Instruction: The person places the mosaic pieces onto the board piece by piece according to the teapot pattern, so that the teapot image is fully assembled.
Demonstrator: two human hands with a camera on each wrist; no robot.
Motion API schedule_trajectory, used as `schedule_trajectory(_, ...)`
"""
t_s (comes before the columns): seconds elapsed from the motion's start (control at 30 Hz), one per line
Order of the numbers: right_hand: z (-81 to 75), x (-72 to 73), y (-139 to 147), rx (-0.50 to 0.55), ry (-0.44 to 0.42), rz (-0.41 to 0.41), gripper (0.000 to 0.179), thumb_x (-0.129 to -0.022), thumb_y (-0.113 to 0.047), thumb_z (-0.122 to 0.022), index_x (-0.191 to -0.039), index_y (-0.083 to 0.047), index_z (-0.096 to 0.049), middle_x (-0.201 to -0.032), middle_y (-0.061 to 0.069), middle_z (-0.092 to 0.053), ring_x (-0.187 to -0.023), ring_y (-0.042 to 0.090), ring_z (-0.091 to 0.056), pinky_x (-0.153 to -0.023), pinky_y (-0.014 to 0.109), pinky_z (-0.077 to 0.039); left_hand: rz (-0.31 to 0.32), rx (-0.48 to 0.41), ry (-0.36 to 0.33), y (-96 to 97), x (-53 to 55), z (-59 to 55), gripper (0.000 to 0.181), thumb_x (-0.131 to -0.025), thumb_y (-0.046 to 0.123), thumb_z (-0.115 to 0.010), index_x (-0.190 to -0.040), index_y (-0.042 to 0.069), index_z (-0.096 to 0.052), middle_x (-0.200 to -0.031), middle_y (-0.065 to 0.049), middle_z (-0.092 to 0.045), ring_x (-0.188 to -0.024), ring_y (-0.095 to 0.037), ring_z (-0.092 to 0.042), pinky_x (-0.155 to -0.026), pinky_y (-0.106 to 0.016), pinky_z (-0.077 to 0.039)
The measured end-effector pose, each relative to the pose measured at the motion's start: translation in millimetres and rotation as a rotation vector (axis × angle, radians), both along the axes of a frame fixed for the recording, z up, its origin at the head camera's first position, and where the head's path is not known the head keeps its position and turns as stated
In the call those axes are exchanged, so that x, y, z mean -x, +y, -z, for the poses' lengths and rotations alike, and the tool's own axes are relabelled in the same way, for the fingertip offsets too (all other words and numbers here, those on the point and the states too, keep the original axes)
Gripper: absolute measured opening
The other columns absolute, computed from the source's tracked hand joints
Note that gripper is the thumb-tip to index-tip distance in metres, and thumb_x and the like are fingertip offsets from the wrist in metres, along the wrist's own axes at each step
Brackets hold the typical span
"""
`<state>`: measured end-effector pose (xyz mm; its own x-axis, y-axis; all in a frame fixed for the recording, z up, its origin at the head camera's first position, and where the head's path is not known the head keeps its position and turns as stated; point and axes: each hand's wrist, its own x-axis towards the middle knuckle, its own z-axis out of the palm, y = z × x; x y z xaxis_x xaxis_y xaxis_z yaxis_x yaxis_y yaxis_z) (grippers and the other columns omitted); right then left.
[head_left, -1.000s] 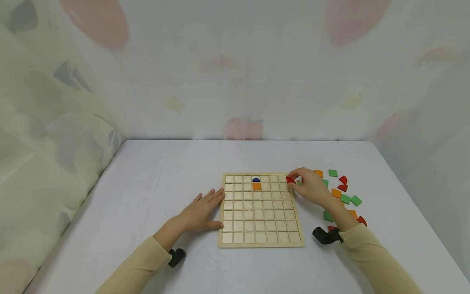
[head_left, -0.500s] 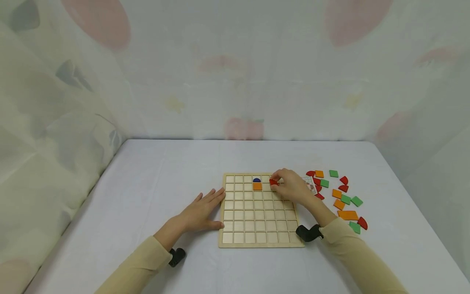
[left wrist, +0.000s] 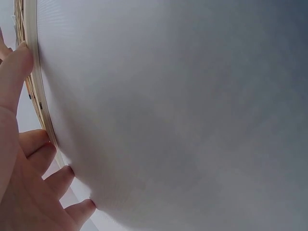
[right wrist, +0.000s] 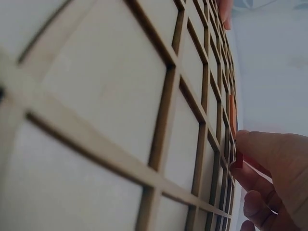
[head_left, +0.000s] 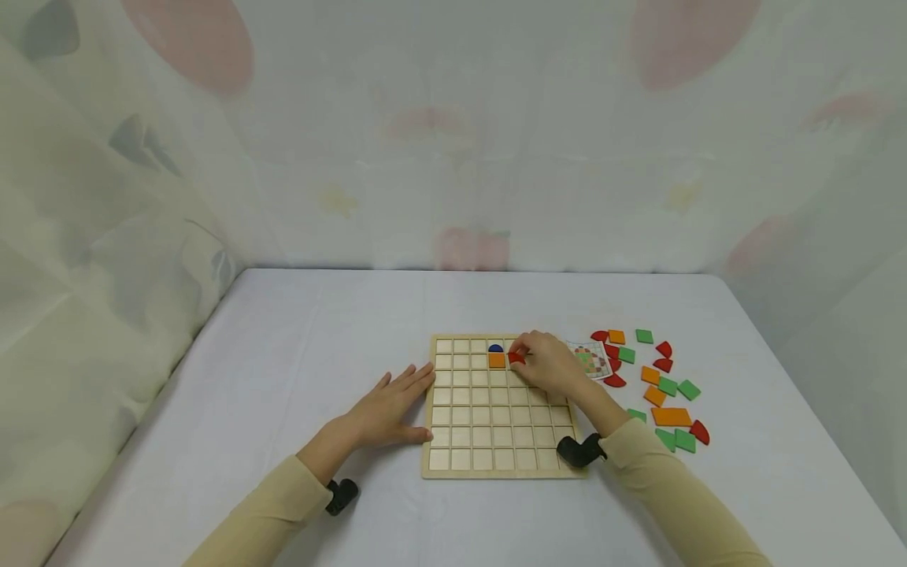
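Note:
A wooden grid board (head_left: 490, 417) lies flat on the table. Its upper rows hold a blue half-round piece (head_left: 495, 348) and, just below that, an orange square tile (head_left: 497, 360). My right hand (head_left: 549, 364) pinches a red quarter-round piece (head_left: 516, 357) between thumb and fingers, over the cell right of the orange tile. In the right wrist view the red piece (right wrist: 239, 159) is mostly covered by the fingers, close to the board. My left hand (head_left: 386, 409) lies with spread fingers, thumb and fingertips touching the board's left edge, as the left wrist view also shows.
Right of the board lies a printed pattern card (head_left: 590, 360), partly behind the right hand. Beyond it are scattered loose red quarter-rounds (head_left: 664, 349), orange tiles (head_left: 671, 416) and green tiles (head_left: 689, 389). A white cloth covers the table (head_left: 340, 331).
My right hand has carried the red quarter-round leftward from the board's right edge to beside the orange tile, uncovering the card and more loose pieces. The left hand has stayed put.

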<state>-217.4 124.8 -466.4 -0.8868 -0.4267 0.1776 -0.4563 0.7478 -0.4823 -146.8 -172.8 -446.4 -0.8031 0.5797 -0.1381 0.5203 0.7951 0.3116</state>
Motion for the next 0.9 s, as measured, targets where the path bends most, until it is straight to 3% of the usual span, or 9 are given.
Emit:
schedule_trajectory(0.3,4.2,0.8,-3.0,-0.038,0.069,-0.002,0.018,-0.079,-0.020,-0.072,-0.092,-0.011,-0.065,-0.082,0.000,-0.060,-0.075,0.014,-0.055,-0.072,0.032,-0.045,-0.006,0.005,-0.007,0.0,0.2,0.9,0.090,-0.080,0.047,-0.066,-0.146,0.006,-0.023,-0.154,-0.007,-0.017,-0.140,-0.032,-0.017,-0.107,-0.060,-0.016)
schedule_trajectory(0.9,3.3,-1.1,-4.5,-0.035,0.074,0.008,0.014,-0.079,-0.018,-0.071,-0.091,-0.012,-0.066,-0.082,0.001,-0.059,-0.074,0.015,-0.054,-0.067,0.030,-0.046,-0.009,0.001,-0.009,0.7,-0.2,-0.2,0.090,-0.080,0.047,-0.066,-0.146,0.006,-0.023,-0.154,-0.007,-0.017,-0.140,-0.032,-0.018,-0.107,-0.060,-0.016)
